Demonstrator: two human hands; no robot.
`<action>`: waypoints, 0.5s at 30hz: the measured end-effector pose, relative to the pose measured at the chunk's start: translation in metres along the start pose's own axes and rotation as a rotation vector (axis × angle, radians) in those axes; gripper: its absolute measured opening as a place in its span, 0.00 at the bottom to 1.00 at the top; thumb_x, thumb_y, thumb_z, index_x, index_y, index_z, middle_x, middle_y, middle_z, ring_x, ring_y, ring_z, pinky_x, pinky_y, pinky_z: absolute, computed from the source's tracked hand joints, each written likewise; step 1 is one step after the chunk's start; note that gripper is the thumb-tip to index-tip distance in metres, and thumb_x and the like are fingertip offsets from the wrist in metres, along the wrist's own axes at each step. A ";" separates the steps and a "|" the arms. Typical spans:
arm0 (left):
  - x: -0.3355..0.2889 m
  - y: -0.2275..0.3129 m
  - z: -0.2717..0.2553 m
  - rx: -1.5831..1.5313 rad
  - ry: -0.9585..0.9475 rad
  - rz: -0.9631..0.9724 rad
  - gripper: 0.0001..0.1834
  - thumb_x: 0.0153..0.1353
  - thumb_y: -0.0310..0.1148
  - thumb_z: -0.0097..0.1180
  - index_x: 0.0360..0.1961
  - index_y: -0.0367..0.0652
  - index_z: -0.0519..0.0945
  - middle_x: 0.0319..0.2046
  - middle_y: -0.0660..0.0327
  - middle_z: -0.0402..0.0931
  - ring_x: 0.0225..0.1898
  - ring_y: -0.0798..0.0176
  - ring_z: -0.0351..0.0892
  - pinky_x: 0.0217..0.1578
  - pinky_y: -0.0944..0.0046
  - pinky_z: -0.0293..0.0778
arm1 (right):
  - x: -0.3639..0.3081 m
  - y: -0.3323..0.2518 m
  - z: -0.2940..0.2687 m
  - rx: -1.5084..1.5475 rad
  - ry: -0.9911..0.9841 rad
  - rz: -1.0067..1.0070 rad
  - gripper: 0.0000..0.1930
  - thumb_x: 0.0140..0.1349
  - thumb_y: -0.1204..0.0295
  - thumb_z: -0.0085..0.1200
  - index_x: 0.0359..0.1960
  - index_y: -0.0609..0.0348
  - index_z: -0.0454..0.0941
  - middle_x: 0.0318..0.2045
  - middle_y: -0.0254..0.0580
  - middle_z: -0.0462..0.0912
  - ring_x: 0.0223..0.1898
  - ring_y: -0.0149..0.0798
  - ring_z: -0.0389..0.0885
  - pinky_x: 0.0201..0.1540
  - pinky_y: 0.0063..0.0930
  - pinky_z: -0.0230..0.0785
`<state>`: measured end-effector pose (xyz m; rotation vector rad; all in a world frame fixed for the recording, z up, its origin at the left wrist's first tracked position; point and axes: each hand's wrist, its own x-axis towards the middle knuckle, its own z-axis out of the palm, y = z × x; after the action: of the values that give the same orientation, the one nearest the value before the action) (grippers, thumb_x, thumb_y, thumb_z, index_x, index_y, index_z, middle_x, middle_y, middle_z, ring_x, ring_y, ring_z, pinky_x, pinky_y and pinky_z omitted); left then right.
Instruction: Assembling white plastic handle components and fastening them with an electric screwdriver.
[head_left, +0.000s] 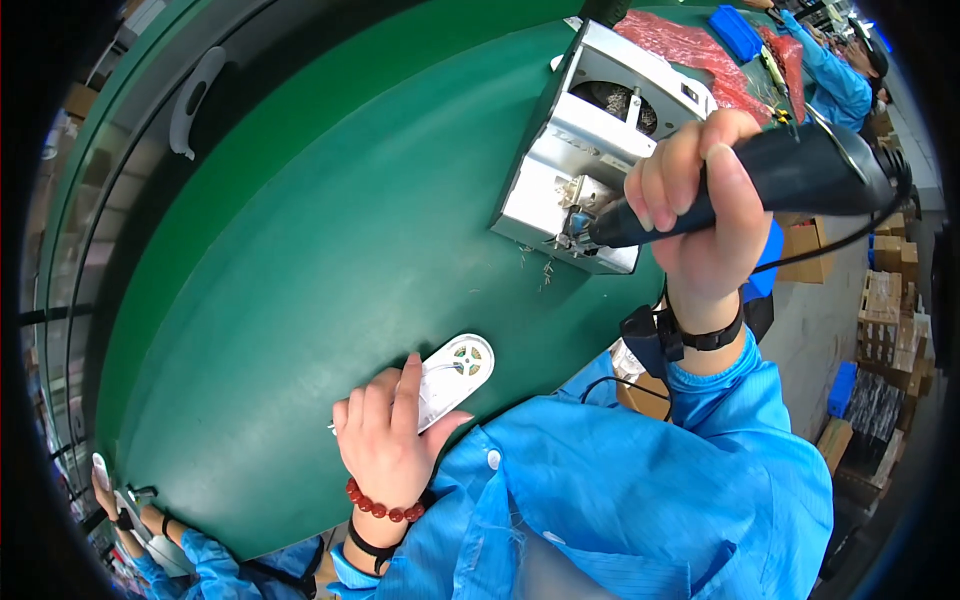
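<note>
At the silver box, the right hand grips a black screwdriver; a skewed tip could scatter the loose metal bits alongside. Nearer the wearer than the box, the left hand holds a white oval housing, which a slack grip could let slide toward the table's close edge; the green table stretches wide left of the box.

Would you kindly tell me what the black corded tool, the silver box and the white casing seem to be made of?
Black corded tool: probably plastic, satin, given its soft highlights.
Silver box: likely sheet metal, dull-shiny, with flat panels and crisp edges.
White casing: apparently moulded plastic, smooth, with a rounded rim.
</note>
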<state>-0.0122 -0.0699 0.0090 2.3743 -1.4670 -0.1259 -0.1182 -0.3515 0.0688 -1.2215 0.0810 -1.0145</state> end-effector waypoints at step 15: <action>0.005 -0.005 0.004 -0.070 0.056 0.072 0.37 0.41 0.51 0.69 0.51 0.40 0.78 0.39 0.61 0.76 0.36 0.59 0.72 0.38 0.60 0.62 | -0.016 -0.004 0.014 -0.168 -0.178 -0.175 0.10 0.65 0.72 0.48 0.42 0.57 0.61 0.20 0.41 0.70 0.18 0.32 0.67 0.22 0.29 0.67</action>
<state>-0.0068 -0.0738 0.0045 2.2486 -1.4959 -0.0909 -0.1222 -0.3301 0.0698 -1.4879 -0.0830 -1.0611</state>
